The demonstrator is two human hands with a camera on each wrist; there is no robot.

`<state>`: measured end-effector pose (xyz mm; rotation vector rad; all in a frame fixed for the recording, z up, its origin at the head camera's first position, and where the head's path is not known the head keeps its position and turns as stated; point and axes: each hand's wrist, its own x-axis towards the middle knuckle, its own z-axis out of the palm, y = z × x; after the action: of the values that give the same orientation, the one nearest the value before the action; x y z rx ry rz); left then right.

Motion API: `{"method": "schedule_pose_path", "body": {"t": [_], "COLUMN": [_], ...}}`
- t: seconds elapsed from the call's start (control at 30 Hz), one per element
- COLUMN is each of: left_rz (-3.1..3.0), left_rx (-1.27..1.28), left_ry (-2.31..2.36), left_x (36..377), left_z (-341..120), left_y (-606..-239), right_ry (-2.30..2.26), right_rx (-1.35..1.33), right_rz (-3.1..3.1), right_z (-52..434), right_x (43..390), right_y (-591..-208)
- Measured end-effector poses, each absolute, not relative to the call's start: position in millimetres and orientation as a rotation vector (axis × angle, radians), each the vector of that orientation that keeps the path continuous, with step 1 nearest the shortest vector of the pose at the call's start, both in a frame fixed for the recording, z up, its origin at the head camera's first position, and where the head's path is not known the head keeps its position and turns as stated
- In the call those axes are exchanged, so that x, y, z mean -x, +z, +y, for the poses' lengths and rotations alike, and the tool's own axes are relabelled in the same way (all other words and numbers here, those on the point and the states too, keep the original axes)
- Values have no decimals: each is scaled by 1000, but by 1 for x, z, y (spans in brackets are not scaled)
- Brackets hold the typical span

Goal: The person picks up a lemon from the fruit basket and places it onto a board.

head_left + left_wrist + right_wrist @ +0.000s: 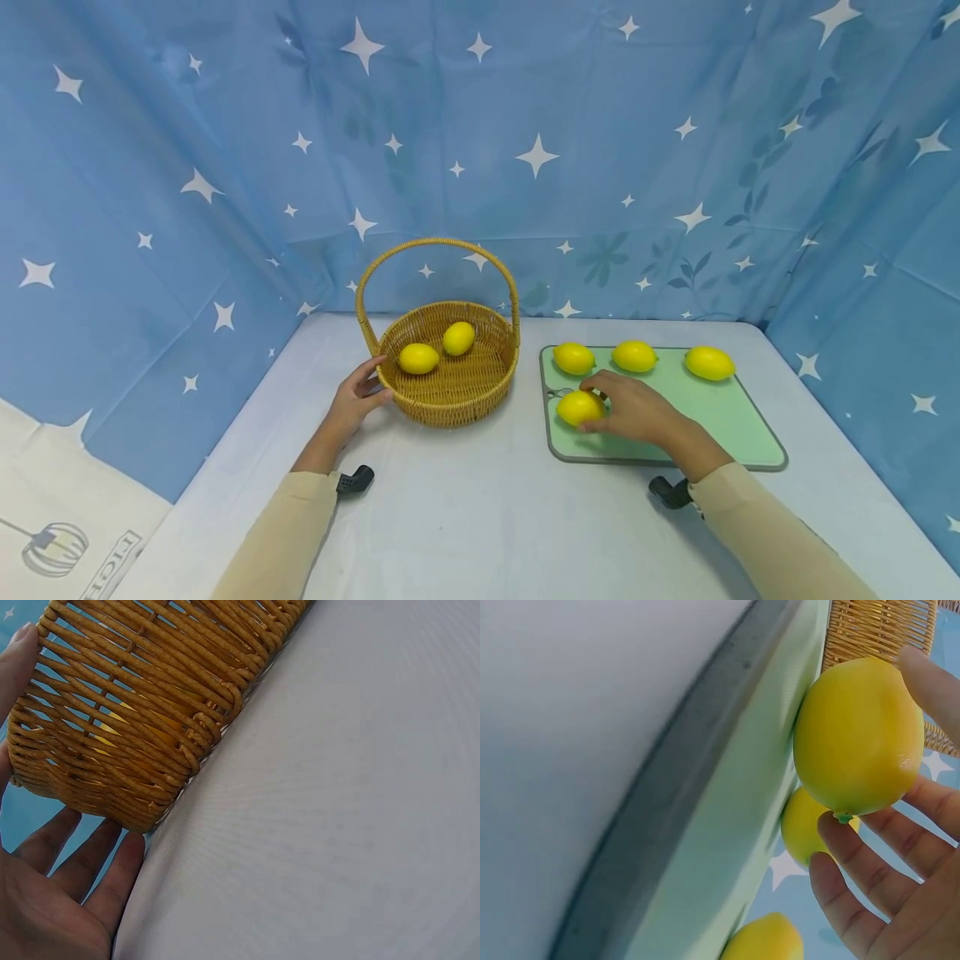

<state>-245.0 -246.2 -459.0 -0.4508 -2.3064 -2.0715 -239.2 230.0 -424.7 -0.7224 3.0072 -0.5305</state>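
My right hand has its thumb and fingers round a yellow lemon near the left edge of a pale green cutting board. In the right wrist view the thumb lies on one side of this lemon and the fingers come round the other, near its green stem tip. My left hand touches the left side of a round wicker basket, fingers spread and nearly straight against the weave. Inside the basket lie two lemons, one at the left and one farther back.
Along the board's back edge lie three more lemons: left, middle and right. The basket's tall arched handle stands upright. A white-covered table carries everything, with a blue star-patterned curtain behind.
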Motion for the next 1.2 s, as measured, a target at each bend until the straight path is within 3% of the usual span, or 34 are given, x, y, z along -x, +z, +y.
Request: {"method": "schedule_pose_path", "body": {"t": [1.2], "left_rz": [-2351], "left_rx": [410], "left_ry": [-2034], "left_x": [246], "left_z": [-246], "left_y": [-457], "right_ry": [-485], "right_rx": [789], "right_rz": [2948], "right_z": [225], "right_x": [256], "right_y": [-422]}}
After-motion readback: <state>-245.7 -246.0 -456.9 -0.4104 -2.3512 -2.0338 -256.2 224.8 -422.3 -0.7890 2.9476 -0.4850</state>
